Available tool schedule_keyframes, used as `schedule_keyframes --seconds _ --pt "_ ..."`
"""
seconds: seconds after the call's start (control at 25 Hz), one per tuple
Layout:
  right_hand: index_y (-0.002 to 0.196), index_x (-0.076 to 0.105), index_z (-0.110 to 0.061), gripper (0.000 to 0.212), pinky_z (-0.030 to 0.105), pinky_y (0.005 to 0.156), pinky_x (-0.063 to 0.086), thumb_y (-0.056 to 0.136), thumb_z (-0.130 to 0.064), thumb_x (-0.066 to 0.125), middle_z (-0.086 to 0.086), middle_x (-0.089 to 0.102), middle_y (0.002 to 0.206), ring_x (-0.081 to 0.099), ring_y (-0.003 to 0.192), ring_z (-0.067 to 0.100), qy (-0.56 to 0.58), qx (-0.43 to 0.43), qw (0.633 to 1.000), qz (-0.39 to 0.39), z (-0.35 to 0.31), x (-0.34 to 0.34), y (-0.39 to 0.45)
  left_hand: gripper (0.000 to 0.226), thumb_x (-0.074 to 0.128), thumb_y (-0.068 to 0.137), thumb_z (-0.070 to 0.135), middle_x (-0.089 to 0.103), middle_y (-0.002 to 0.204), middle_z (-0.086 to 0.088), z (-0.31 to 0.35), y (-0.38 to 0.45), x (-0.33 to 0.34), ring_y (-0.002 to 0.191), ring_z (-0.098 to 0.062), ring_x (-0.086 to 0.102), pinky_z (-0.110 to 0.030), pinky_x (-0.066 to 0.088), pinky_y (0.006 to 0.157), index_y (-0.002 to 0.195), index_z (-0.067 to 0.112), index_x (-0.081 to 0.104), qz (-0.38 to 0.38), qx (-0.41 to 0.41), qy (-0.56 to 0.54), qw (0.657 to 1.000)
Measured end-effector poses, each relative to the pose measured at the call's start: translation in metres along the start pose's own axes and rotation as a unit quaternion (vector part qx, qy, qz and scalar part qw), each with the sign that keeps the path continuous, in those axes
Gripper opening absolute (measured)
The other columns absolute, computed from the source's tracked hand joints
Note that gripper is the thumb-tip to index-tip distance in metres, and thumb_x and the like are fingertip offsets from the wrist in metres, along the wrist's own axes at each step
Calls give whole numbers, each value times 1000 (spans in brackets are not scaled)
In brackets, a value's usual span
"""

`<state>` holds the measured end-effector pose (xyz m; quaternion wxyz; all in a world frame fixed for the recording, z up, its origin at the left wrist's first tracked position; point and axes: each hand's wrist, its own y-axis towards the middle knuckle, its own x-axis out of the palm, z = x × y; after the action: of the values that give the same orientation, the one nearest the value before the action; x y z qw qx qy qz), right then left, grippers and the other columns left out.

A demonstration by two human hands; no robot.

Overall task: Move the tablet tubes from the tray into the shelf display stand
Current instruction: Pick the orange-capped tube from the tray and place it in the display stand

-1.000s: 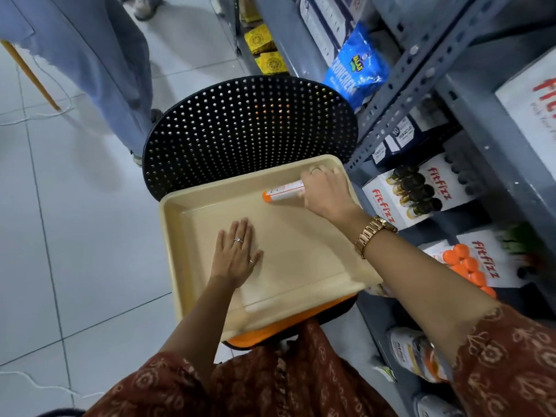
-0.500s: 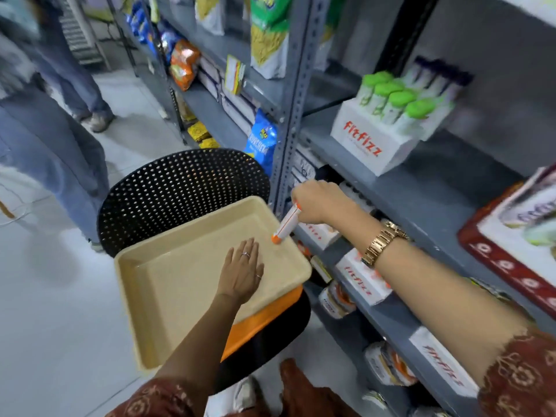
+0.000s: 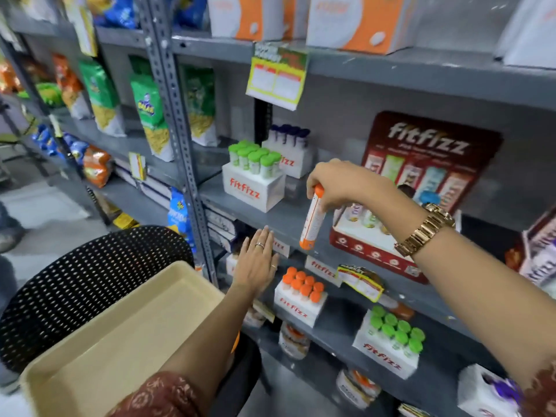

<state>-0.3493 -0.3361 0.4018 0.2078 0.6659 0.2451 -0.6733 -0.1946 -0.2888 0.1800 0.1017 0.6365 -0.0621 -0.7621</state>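
My right hand (image 3: pixel 340 183) grips a white tablet tube with orange ends (image 3: pixel 313 219) by its top, hanging it nearly upright above the grey shelf, just left of the red fitfizz display stand (image 3: pixel 376 246). That stand holds a few tubes at its back and has a tall printed backboard. My left hand (image 3: pixel 258 260) hovers open with fingers spread, in front of the shelf edge and past the tray's far corner. The beige tray (image 3: pixel 99 353) rests on a black perforated chair at lower left; no tube shows in it.
White fitfizz boxes stand around: green-capped tubes (image 3: pixel 254 176) and purple-capped ones on the same shelf, orange-capped (image 3: pixel 301 291) and green-capped (image 3: pixel 391 341) on the shelf below. A steel upright (image 3: pixel 177 121) divides the shelving; snack bags fill the left bay. A person's legs stand at far left.
My right hand lifted the tube out of the tray and carried it up and right to the shelf by the red stand. My left hand left the tray and rose toward the shelf.
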Motion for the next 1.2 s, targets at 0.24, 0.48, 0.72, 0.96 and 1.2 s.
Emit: schedule_keyframes --seconds 0.24,0.48,0.72,0.96,1.2 --pt "98 68 -26 29 34 70 50 74 -10 69 8 60 104 61 89 29 50 38 994 94 47 -14 -35 59 19 93 36 26 149 -15 47 41 10 138 -29 22 -47 17 112 141 2 25 27 50 -26 998" --pt "91 70 -23 28 25 52 50 72 -3 66 3 64 99 68 80 23 103 77 987 102 68 -30 -53 79 -2 82 48 28 149 -14 69 72 31 138 -33 20 -47 16 112 140 6 30 2 81 -34 996" --pt "87 70 -21 24 26 53 55 71 -4 72 -2 65 99 70 76 20 151 138 973 105 82 -32 -56 106 -28 72 67 29 149 -8 73 87 69 140 -25 18 -40 5 114 141 9 27 -25 114 -62 991" --pt "93 72 -19 28 18 45 50 73 0 74 -1 62 104 69 74 19 157 173 969 79 90 -28 -49 94 -14 85 61 47 138 -13 73 88 74 131 -29 37 -41 22 111 134 4 43 -31 103 -73 992" --pt "83 73 -13 25 16 46 36 74 -36 79 -4 65 75 53 53 6 174 205 958 102 87 -22 -39 84 -4 92 53 58 126 -15 72 88 77 121 -32 50 -47 34 103 123 2 54 -31 90 -73 993"
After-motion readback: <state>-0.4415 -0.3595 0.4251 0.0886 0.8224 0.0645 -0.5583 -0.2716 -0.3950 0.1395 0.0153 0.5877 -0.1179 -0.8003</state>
